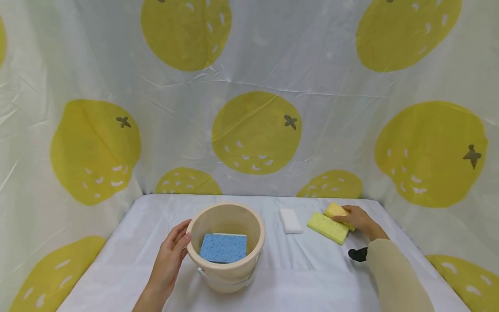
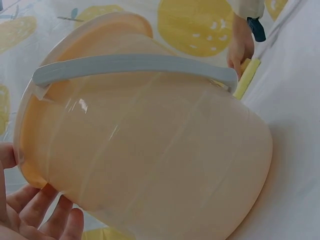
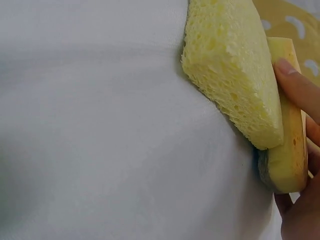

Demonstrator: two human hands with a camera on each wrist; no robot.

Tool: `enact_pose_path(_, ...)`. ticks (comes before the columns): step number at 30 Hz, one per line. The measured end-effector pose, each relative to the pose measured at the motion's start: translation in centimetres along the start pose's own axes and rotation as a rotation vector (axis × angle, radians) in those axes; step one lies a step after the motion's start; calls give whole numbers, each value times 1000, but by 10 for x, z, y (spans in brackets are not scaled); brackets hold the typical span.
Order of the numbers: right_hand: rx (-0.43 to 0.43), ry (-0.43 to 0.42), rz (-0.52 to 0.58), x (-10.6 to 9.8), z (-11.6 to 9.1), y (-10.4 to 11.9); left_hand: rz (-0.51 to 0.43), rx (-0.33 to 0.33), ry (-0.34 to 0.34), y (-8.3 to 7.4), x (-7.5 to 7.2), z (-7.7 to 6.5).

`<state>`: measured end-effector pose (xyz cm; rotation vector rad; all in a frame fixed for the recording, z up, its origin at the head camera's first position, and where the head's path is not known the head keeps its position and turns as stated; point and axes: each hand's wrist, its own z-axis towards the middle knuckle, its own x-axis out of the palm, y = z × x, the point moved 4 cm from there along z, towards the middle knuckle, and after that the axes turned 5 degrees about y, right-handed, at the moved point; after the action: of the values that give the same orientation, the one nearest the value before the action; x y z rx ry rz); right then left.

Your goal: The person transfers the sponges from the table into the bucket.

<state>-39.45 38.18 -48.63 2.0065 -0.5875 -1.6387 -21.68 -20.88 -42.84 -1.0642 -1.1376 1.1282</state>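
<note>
A cream bucket with a pale grey handle stands on the table. My left hand holds its rim from the left, thumb over the edge and fingers along the outside. Inside the bucket lies a blue sponge, with a pale edge showing behind it. To the right, my right hand grips a small yellow sponge with a dark grey underside. Against that one, a larger yellow-green sponge lies flat; the two overlap in the right wrist view.
A white sponge block lies between the bucket and the yellow-green sponge. White cloth covers the table. Hanging sheets printed with yellow fruit wall in the back and both sides. A black strap end sticks out by my right sleeve.
</note>
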Motion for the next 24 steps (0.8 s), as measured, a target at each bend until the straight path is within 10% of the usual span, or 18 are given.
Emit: enact_pose_path(24,-73,-1,-35,-27,-16,29,5,7,3,0,0,1)
